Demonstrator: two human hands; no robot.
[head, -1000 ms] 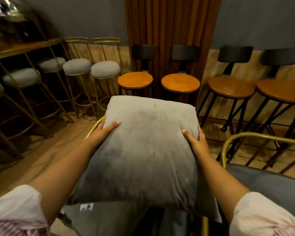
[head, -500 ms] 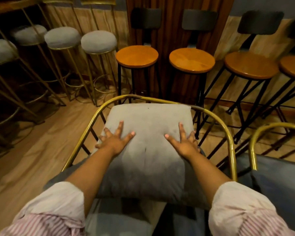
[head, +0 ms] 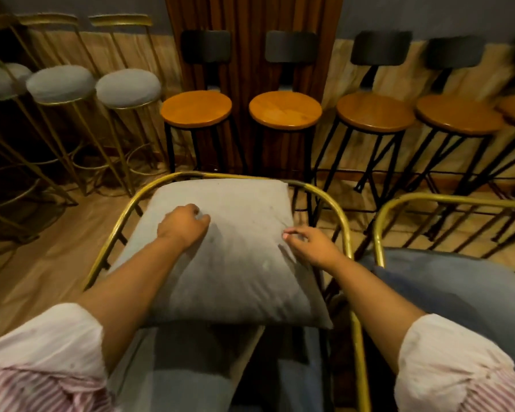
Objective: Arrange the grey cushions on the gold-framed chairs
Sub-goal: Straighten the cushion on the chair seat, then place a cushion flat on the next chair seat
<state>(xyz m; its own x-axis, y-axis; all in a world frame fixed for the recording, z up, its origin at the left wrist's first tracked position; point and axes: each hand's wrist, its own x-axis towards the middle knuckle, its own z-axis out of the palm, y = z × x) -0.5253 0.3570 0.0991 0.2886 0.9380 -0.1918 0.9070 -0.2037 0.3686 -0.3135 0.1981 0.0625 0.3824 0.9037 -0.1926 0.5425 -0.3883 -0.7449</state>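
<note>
A square grey cushion (head: 238,263) leans against the curved back of a gold-framed chair (head: 338,211) directly in front of me, with its lower edge on the grey seat pad (head: 185,370). My left hand (head: 183,226) is curled into a fist and presses on the upper middle of the cushion. My right hand (head: 312,248) sits at the cushion's right edge, where its fingertips pinch the fabric and crease it. A second gold-framed chair (head: 378,230) with a grey seat (head: 458,286) stands close on the right.
Tall gold stools with round grey seats (head: 128,87) line the left wall. Black-legged stools with round wooden seats (head: 284,110) stand in a row behind the chairs. Wooden floor (head: 42,263) shows on the left.
I lowered the cushion from mid-air onto the chair against its back. Both hands first lay flat on it; now the left is curled into a fist and the right has shifted to the right edge.
</note>
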